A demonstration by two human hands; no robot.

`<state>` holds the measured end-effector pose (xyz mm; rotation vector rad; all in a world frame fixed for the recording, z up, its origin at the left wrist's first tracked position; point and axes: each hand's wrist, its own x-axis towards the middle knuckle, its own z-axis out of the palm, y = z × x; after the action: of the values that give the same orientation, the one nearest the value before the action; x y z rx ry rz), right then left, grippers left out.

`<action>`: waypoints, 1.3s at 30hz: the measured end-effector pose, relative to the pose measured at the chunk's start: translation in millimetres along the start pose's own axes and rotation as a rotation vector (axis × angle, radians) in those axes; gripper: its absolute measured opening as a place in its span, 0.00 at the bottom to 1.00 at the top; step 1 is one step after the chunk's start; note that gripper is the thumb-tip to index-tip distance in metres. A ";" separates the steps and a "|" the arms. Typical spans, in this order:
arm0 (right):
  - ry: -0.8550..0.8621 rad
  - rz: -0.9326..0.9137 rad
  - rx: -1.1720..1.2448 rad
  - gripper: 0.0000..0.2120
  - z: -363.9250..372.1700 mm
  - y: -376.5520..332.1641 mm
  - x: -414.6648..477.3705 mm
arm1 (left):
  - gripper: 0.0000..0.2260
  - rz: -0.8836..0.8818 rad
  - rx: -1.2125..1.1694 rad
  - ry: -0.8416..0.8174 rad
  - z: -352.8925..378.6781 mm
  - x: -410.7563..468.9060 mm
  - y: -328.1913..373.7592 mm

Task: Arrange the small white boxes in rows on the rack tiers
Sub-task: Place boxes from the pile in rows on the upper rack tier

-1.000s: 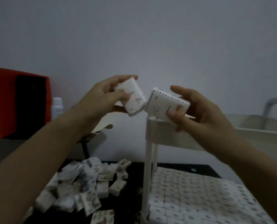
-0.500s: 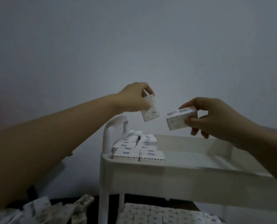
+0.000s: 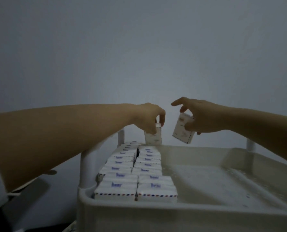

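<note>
While much of the rack's top tier [image 3: 223,206] shows its pale floor on the right, two rows of small white boxes [image 3: 134,171] run front to back along its left side, packed edge to edge. Over the far end of those rows the left hand [image 3: 149,118] pinches one box [image 3: 153,137] upright between thumb and fingertips. The lower edge is just above the last boxes or touching them; I cannot tell which. The right hand [image 3: 204,118] grips a second box [image 3: 183,131], tilted in the air just beside the first, with its index finger lifted free. Placing looks to be the step in hand. Next, I'd judge, the upright box needs lowering flush against the row's end, then the tilted one squaring up and setting alongside.
</note>
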<state>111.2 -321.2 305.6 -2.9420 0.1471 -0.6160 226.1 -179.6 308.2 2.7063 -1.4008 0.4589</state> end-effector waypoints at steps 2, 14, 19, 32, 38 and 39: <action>-0.008 0.032 0.002 0.30 5.6 -1.8 13.7 | 0.12 -0.005 -0.008 -0.048 2.2 -0.2 -1.3; -0.102 -0.005 0.067 0.13 48.7 -2.7 42.5 | 0.09 -0.049 0.042 -0.149 4.7 2.3 -1.5; -0.071 0.009 0.160 0.12 63.1 1.8 37.7 | 0.10 -0.079 0.012 -0.278 7.5 2.3 -0.6; 0.025 -0.088 0.252 0.11 74.6 -11.4 34.9 | 0.13 -0.141 0.004 -0.368 -0.9 -16.6 8.4; -0.041 -0.045 0.265 0.16 79.3 -18.9 31.7 | 0.13 -0.175 -0.107 -0.277 -1.7 -27.9 6.8; -0.028 -0.027 0.263 0.18 78.5 -18.7 31.0 | 0.14 -0.184 -0.109 -0.266 -1.7 -29.7 5.4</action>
<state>172.6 -298.0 249.3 -2.7005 0.0215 -0.5506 205.2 -159.0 300.8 2.8504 -1.1687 0.0095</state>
